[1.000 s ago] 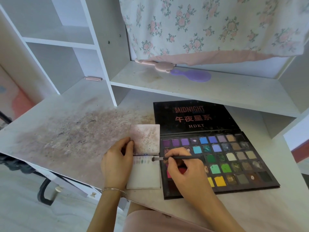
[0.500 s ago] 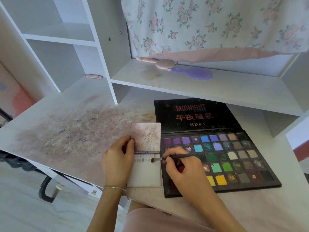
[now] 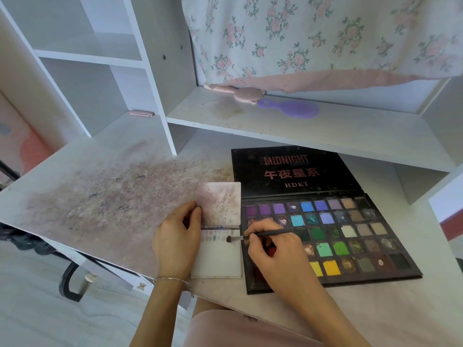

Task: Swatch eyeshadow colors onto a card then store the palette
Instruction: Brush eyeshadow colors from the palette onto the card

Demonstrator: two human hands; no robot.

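My brush (image 3: 260, 235) tip has crept left from the card's right edge onto the swatch row. The open palette (image 3: 330, 231) lies touching the card (image 3: 218, 256) on its right. My left hand (image 3: 176, 242) steadies the card's left edge, fingers curled against it; my right hand (image 3: 276, 256) pinches the brush.
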